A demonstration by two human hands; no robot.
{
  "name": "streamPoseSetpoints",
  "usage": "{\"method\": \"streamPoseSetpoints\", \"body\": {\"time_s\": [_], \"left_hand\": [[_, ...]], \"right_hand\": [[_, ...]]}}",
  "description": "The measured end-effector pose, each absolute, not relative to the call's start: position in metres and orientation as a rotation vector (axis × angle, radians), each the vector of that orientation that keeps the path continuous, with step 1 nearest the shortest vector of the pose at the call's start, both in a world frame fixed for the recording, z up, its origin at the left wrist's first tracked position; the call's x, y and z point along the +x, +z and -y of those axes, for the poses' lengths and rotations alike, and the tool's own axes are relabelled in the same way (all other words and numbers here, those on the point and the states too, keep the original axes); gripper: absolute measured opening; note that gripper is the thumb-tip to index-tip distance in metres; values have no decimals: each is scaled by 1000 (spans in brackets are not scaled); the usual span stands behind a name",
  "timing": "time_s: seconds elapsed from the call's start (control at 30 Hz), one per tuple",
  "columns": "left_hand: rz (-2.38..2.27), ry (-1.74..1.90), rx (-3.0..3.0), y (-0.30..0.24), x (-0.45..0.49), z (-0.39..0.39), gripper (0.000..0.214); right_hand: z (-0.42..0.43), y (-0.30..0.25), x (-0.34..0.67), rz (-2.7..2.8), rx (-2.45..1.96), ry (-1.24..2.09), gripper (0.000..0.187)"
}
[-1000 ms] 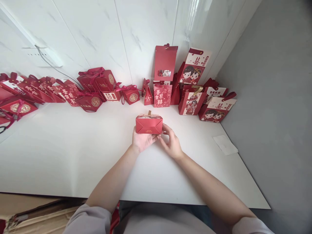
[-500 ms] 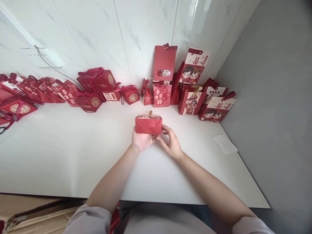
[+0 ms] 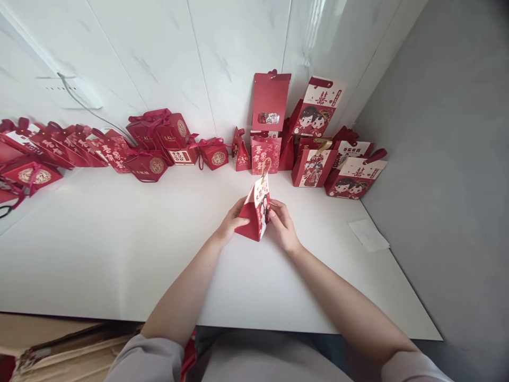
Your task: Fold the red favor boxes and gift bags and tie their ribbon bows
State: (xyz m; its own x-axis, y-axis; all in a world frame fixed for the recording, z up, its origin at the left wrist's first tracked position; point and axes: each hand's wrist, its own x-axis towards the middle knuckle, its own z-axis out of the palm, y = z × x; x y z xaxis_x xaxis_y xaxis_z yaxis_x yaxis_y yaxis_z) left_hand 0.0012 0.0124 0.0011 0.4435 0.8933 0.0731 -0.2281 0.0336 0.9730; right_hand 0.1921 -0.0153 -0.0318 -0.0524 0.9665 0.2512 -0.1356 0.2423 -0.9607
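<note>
Above the table, the box is turned: half a second ago a creased red panel faced the camera, and now the box stands tip-up, slightly aslant, showing a plain red side and its printed front. That appears to make the printed face the part being presented, with the box handled upright instead of laid flat over a palm. The left hand, at nine o'clock of the box, grips it with the thumb across the red side; the right hand, at three o'clock, holds the opposite edge, fingers curled behind. Whether the base touches the table cannot be told. At the tip rises a gold loop. Taking the box as the dial's centre, cardboard lies beyond the table's near edge at eight o'clock, and bags crowd from one to two. Ribboned boxes cluster at ten. At twelve, a tall bag stands behind a floral bag, nearest beyond the loop, which overlaps it in view; this row limits room on the far side. Paper lies just past three, well apart from the right hand.
</note>
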Motion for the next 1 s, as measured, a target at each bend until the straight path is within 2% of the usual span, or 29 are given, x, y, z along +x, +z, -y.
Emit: {"method": "streamPoseSetpoints", "body": {"time_s": [0.13, 0.2, 0.33, 0.47, 0.57, 0.73, 1.0], "left_hand": [[-888, 1035, 1418, 12, 9, -7, 66], [-893, 1002, 1482, 15, 10, -4, 62], [-1023, 1000, 1653, 16, 10, 0, 60], [-1320, 1069, 1934, 14, 14, 6, 74], [-1436, 1083, 2122, 17, 21, 12, 81], [-1453, 1043, 2203, 22, 33, 22, 82], [-1409, 986, 2181, 17, 34, 22, 79]], "right_hand": [[18, -25, 196, 1460, -706, 1226, 75], [19, -22, 195, 1485, -687, 1255, 80], [25, -17, 189, 1468, -757, 1247, 63], [30, -7, 182, 1395, -1010, 973, 42], [33, 2, 183, 1380, -1137, 782, 36], [38, 12, 193, 1438, -1267, 572, 39], [40, 13, 200, 1561, -1432, 423, 59]]}}
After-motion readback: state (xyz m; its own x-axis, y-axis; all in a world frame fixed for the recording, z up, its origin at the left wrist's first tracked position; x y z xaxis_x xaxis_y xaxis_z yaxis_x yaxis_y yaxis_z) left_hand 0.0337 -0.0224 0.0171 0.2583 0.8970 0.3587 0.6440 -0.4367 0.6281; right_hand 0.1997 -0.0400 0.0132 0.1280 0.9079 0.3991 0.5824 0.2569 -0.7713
